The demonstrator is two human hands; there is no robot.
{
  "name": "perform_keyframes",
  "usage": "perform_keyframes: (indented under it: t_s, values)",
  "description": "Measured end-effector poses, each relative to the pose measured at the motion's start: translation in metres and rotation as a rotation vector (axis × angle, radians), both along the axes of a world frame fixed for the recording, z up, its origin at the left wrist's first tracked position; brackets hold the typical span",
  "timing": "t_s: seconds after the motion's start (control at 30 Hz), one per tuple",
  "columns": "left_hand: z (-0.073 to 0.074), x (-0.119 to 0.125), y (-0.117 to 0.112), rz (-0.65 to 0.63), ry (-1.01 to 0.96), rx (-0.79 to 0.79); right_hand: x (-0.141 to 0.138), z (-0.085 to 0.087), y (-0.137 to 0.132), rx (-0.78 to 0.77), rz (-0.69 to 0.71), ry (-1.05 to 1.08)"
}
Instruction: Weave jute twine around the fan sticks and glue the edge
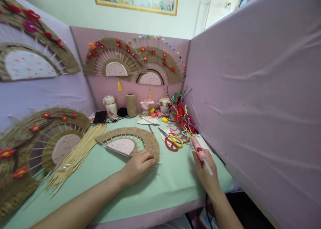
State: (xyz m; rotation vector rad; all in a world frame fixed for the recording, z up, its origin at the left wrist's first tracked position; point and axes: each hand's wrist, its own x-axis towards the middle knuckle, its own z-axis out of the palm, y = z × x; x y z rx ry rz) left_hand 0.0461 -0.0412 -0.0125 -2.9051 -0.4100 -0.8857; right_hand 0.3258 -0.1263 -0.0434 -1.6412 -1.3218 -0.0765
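Both count: left grip [139, 167], unclenched, should press the half-round woven jute fan [147, 140] flat while right grip [205, 174], clasping the pink pen-shaped glue gun [197, 148], aims steadily

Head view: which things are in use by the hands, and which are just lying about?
In use: woven fan under the left hand; glue gun held in the right hand.
Lying about: scissors, bundle of sticks, twine spool, pipe cleaners.
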Motion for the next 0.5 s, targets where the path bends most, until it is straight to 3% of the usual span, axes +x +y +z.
perform_keyframes:
  t_s: [0.17, 0.3, 0.5]
  values:
    - [-0.015, 0.003, -0.003, 0.024, 0.145, -0.018, 0.030, -0.006, -0.014, -0.274, -0.178, -0.229]
    - [-0.020, 0.003, -0.001, -0.006, 0.173, -0.059, 0.034, -0.008, -0.005, -0.428, -0.192, -0.492]
    - [-0.020, 0.001, -0.003, -0.020, 0.202, -0.154, 0.035, -0.015, 0.010, -0.553, -0.230, -0.565]
